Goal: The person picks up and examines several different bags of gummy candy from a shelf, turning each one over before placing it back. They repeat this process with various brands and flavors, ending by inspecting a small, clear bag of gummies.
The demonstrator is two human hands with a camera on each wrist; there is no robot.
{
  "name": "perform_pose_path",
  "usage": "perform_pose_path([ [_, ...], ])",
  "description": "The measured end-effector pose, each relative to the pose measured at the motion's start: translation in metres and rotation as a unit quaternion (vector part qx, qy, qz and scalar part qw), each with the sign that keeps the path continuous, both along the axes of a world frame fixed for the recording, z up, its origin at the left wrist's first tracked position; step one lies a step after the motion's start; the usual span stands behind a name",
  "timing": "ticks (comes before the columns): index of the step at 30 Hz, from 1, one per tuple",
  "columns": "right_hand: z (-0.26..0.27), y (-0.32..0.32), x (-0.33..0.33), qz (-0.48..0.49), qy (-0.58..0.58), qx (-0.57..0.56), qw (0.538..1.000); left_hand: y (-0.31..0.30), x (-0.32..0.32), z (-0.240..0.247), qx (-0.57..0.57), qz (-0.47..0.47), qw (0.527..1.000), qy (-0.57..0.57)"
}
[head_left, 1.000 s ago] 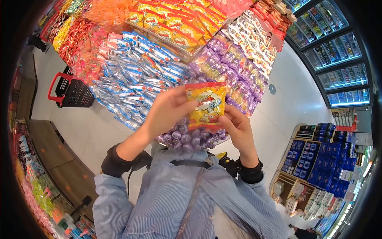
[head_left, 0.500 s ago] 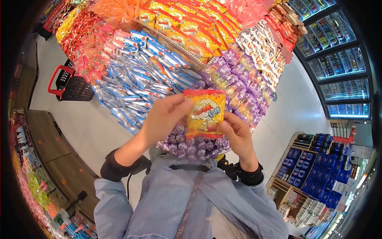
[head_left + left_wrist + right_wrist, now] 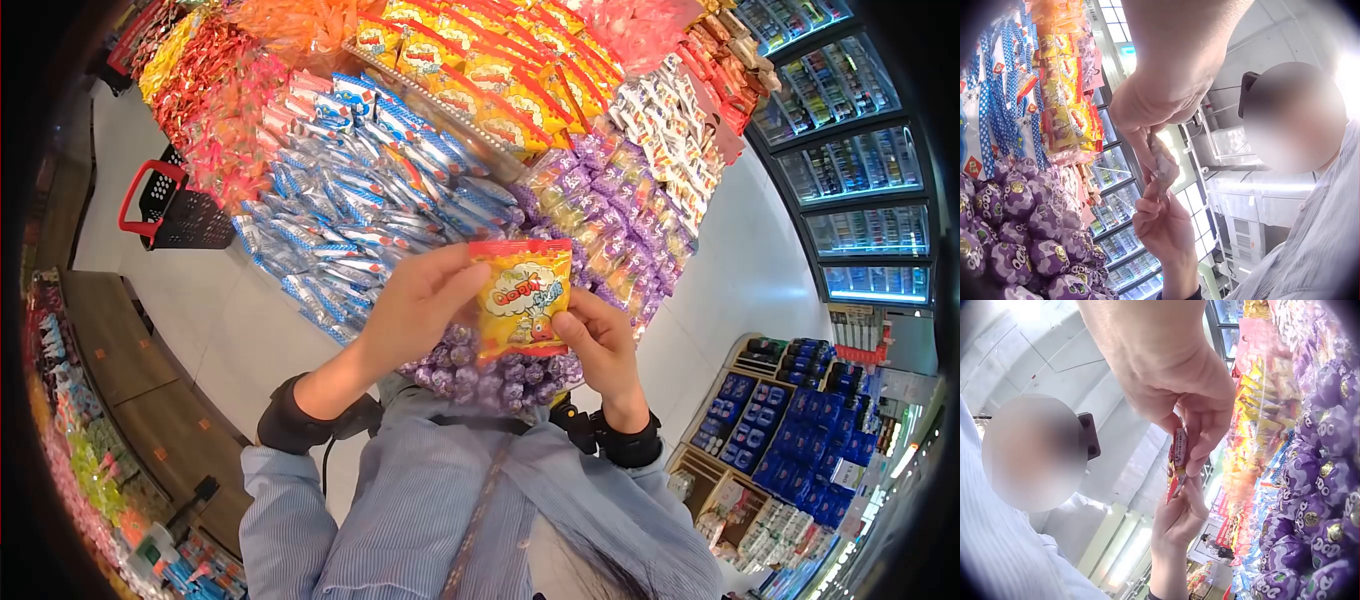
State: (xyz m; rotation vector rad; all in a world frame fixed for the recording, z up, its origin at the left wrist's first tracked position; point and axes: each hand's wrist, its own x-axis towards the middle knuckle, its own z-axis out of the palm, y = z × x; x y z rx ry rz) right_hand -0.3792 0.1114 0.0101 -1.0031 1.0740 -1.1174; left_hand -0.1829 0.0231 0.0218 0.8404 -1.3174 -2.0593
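A small yellow candy packet (image 3: 524, 300) with red crimped ends and cartoon print is held up between both hands in the head view, its front facing the camera. My left hand (image 3: 422, 305) pinches its upper left side, thumb across the front. At the lower right edge, my right hand (image 3: 604, 345) grips it with thumb and curled fingers. Edge-on, the packet (image 3: 1177, 459) looks thin in the right wrist view. Beneath the hands lie purple-wrapped round candies (image 3: 480, 372), seen close up in the left wrist view.
Blue-and-white wrapped candies (image 3: 350, 200), yellow packets (image 3: 500, 85) behind a clear divider, and purple-edged bags (image 3: 610, 215) fill the display. A black basket with a red handle (image 3: 155, 205) stands on the floor at left. Lit coolers (image 3: 860, 170) and a goods shelf (image 3: 760, 420) are at right.
The packet and both hands sit slightly lower in the head view, and the display behind has shifted right and down. Both hands keep hold of the packet.
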Motion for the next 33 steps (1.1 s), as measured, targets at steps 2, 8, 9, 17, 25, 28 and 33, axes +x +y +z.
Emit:
perform_pose_path([
  [2,-0.002,0.000,0.001,-0.002,-0.001,-0.007,1.000,0.000,0.000,-0.005,0.003,-0.002,1.000,-0.004],
  [8,0.002,0.001,0.000,-0.003,-0.021,0.004,1.000,0.001,-0.002,-0.006,0.007,0.001,1.000,-0.009],
  [9,0.002,0.001,-0.001,-0.003,-0.022,0.008,1.000,0.002,-0.002,-0.006,-0.003,0.000,1.000,-0.015],
  [17,0.000,0.000,0.000,-0.017,-0.043,0.002,0.999,0.004,-0.006,0.007,0.024,0.010,0.999,0.029],
  [25,-0.004,0.003,-0.003,-0.021,-0.046,-0.002,0.999,0.003,-0.008,0.006,0.034,0.012,0.999,0.015],
  [28,-0.001,0.003,0.001,-0.040,-0.030,-0.015,0.999,0.003,-0.009,0.005,0.044,0.016,0.999,0.011],
  [33,-0.005,0.004,-0.002,-0.048,0.022,-0.024,0.998,0.002,-0.008,0.000,0.055,0.023,0.998,0.009],
])
